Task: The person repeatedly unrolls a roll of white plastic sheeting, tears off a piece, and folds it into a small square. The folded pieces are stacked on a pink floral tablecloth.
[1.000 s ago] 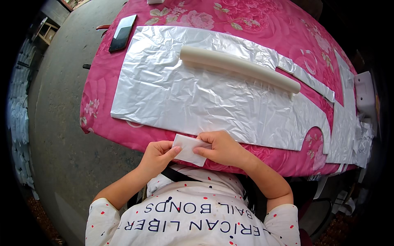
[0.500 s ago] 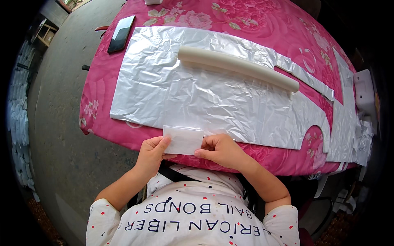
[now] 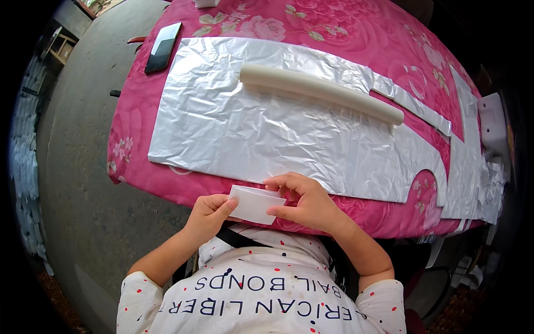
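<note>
A small white folded packet (image 3: 256,206), thin and sheet-like, is held above the table's near edge. Its top edge gapes slightly, showing a second layer behind; the material cannot be told for sure. My left hand (image 3: 208,217) pinches its left end, thumb on the front face. At the right end is my right hand (image 3: 306,203), its thumb on the front and its curled fingers at the back and top edge, the index finger raised a little. Just beyond both hands lies a crinkled, silvery-white plastic sheet (image 3: 206,122), spread flat.
On the sheet rests a long off-white roll (image 3: 322,92). A dark phone (image 3: 163,48) lies on the pink floral tablecloth (image 3: 139,150) at the left. More plastic film (image 3: 467,178) and a white plastic piece (image 3: 494,125) are at the right. Grey floor (image 3: 78,167) shows left of the table.
The packet has shifted slightly right and nearer to me, tilting and parting at the top. My right fingers have opened wider and lifted at its top edge; my left grip stays.
</note>
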`<state>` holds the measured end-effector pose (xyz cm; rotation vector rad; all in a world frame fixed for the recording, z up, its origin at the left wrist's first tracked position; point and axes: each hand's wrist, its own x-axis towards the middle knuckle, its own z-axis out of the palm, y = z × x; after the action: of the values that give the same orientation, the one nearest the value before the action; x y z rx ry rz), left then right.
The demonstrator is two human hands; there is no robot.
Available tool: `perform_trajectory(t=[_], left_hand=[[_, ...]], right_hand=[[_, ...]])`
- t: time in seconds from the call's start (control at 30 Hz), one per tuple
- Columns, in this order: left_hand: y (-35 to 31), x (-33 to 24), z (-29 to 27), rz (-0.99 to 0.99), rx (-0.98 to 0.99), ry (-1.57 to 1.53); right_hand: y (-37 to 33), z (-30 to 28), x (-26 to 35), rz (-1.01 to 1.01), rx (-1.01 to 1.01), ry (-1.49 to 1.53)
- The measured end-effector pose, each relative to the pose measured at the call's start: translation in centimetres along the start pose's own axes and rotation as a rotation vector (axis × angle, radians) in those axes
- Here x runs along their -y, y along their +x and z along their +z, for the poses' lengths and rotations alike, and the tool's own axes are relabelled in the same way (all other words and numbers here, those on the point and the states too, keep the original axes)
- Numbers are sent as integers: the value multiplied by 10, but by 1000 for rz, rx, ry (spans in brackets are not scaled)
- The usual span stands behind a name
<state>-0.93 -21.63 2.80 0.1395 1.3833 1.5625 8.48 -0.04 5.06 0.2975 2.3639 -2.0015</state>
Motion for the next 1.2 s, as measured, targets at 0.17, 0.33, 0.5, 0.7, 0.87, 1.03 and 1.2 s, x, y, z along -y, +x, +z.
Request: perform_trajectory(t=[0.17, 0.33, 0.5, 0.7, 0.87, 1.03, 1.2], left_hand=[[-3, 5, 0, 92, 179, 12], [2, -4, 21, 354, 184, 271], [11, -20, 25, 1094, 90, 909], [10, -29, 26, 1316, 56, 977], [9, -29, 26, 1270, 203, 1020], [14, -22, 24, 1198, 154, 997], [16, -21, 29, 1088, 93, 948]], right_hand=[[1, 1, 0, -161, 109, -154], [-9, 9, 6, -212, 39, -18], [-12, 10, 12, -757, -269, -588], [-35, 5, 4, -975, -415, -862], [-40, 6, 7, -946, -419, -733], [-35, 3, 1, -847, -404, -715], [-29, 3, -1, -807, -337, -571]])
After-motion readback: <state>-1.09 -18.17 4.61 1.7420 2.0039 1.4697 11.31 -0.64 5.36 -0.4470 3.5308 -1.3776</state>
